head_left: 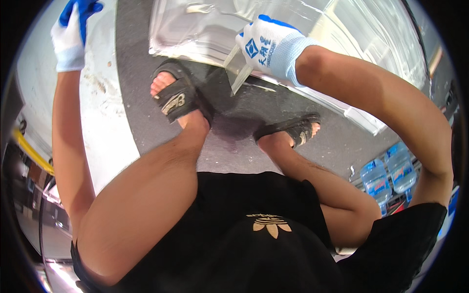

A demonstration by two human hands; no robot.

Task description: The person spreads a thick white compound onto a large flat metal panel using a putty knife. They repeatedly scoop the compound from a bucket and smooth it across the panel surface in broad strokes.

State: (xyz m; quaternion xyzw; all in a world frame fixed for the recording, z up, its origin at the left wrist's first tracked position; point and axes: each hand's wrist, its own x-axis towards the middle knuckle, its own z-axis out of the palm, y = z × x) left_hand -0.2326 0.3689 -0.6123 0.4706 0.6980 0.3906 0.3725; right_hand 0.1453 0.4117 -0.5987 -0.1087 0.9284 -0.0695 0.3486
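Observation:
A large pale object wrapped in shiny clear plastic film (195, 36) lies in front of my feet. My right hand (271, 46), in a white knit glove with blue-coated fingers, is closed at its near edge, gripping the film. Below the knuckles a translucent strip (241, 79) of it hangs down. Far to the left, at the picture's rim, is my left hand (71, 36) in a matching glove, raised over a white surface (100, 93). Its fingers are bent together, and whatever they hold, if anything, cannot be made out.
My feet in black sandals (178, 100) stand apart on the dark grey floor (229, 151), close to the wrapped object. Large clear water bottles with blue caps (376, 180) stand at the right beside my leg. A yellow bar (33, 154) shows at the far left.

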